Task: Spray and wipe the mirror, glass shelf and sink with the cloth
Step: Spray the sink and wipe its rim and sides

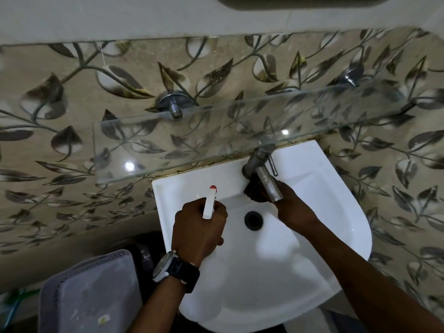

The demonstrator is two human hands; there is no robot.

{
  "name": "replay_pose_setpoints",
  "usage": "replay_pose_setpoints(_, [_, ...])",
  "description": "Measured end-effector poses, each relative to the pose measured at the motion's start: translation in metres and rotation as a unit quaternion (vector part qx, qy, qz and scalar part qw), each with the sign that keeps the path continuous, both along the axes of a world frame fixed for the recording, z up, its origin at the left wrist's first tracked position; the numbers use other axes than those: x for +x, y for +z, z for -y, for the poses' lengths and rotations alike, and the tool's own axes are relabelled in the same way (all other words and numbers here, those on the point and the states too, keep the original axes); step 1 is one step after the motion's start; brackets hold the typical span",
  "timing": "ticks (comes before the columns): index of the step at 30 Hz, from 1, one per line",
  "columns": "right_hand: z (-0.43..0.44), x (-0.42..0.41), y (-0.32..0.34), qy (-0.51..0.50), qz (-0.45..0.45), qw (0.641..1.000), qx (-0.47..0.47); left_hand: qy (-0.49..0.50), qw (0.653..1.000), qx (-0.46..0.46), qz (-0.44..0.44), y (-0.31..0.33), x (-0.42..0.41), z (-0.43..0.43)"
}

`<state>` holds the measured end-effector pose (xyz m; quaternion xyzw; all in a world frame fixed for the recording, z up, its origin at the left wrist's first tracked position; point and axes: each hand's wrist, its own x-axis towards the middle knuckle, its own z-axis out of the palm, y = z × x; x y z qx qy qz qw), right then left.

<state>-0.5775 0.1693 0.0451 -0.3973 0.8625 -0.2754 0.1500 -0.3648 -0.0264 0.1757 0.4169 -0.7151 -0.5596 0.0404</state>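
Observation:
A white sink [336, 212] fills the lower middle of the view, its dark drain [253, 220] in the basin. My left hand [199, 229], a watch on its wrist, grips a white spray bottle [209, 203] with a red nozzle tip over the sink's left side. My right hand [292, 207] presses a dark cloth [255, 191] against the back of the basin under the metal tap [263, 169]. The tap spout hides part of the cloth. Above the sink a glass shelf [216, 140] juts from the wall. A dark strip of the mirror [288, 0] shows at the top edge.
Leaf-patterned tiles cover the wall. Two chrome brackets [173, 104] [352, 75] hold the shelf. A pale perforated plastic basket [93, 292] stands at the lower left beside the sink, with something green [14, 301] at the far left edge.

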Motion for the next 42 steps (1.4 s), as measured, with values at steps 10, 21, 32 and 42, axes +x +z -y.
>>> replay_pose_setpoints(10, [0.045,-0.03,0.01,-0.105,-0.188,0.977,0.012,-0.018,1.0,-0.014,0.021,-0.004,-0.019,-0.012])
replay_pose_setpoints(21, [-0.024,-0.112,-0.006,-0.058,-0.237,0.963,0.11,-0.019,1.0,0.002,-0.006,-0.016,-0.029,-0.03])
replay_pose_setpoints(32, [-0.061,-0.145,0.014,-0.056,-0.196,0.956,0.211,-0.018,1.0,0.015,-0.009,-0.007,-0.025,-0.033])
replay_pose_setpoints(42, [-0.174,-0.059,-0.01,-0.151,-0.166,0.962,0.156,-0.051,0.998,0.041,0.001,0.0,0.0,-0.046])
